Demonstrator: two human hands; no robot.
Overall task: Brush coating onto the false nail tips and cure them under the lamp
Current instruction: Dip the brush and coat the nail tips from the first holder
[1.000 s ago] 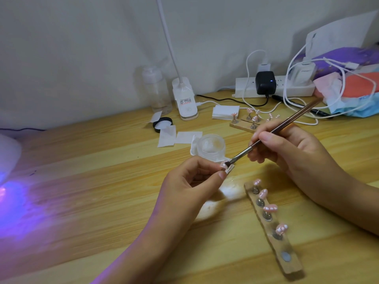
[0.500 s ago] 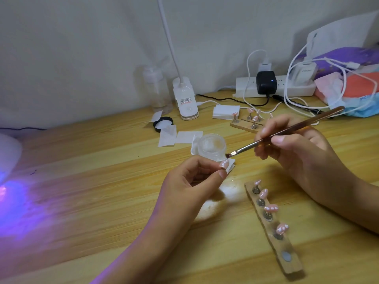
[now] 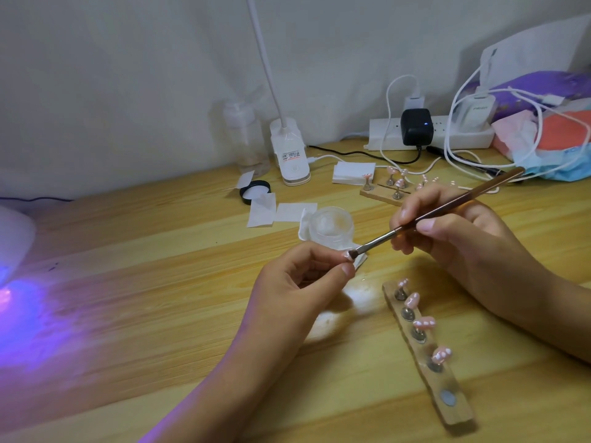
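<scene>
My left hand pinches a small false nail tip on its stand between thumb and forefinger, above the wooden table. My right hand grips a thin brown brush, and the bristles touch that nail tip. A frosted jar of coating stands open just behind the tip. A wooden holder strip to the lower right carries several pink nail tips on metal stands, with one bare magnet spot at its near end. The curing lamp glows purple at the left edge.
A second wooden holder with nail tips lies behind my right hand. White wipes, a black lid, a clear bottle, a desk lamp base and a power strip with cables line the back. Bags are piled at the far right.
The brush lifted off the nail tip toward the jar half a second ago, then came back down onto the tip. My left hand stayed in place.
</scene>
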